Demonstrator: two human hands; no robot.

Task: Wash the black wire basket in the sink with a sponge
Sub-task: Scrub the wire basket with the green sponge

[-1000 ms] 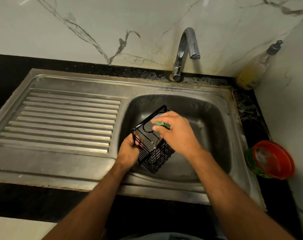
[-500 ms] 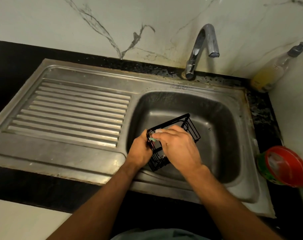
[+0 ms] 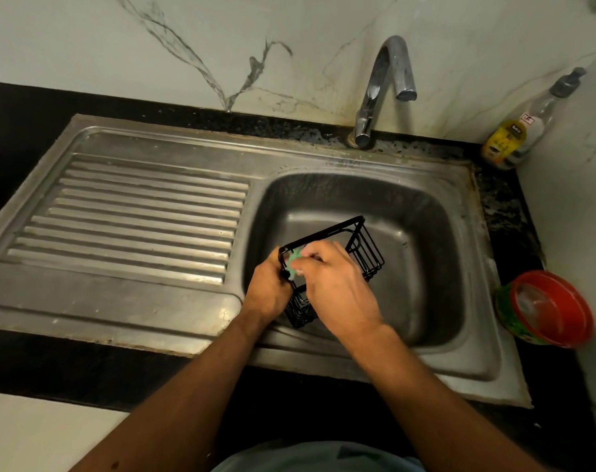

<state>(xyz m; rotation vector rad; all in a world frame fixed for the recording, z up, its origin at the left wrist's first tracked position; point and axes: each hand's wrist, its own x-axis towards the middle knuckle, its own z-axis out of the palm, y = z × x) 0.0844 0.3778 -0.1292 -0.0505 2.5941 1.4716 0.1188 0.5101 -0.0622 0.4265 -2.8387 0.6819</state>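
Note:
A black wire basket (image 3: pixel 364 247) is held tilted over the near left part of the steel sink bowl (image 3: pixel 422 233). My left hand (image 3: pixel 267 292) grips the basket's near left corner. My right hand (image 3: pixel 334 284) reaches over the basket's open top and pinches a green sponge (image 3: pixel 293 262) against the left rim, close to the left hand. Most of the sponge is hidden under the fingers. The basket's far right side and its lower near corner stick out past my hands.
The chrome tap (image 3: pixel 381 86) stands behind the bowl, with no water running. A ribbed drainboard (image 3: pixel 136 219) lies to the left. A soap pump bottle (image 3: pixel 524 131) leans in the back right corner. A red and green tub (image 3: pixel 548 310) sits on the black counter at right.
The basket has been turned, its open top now lying more level and pointing right. My right hand with the sponge slid from the upper rim down to the left rim corner.

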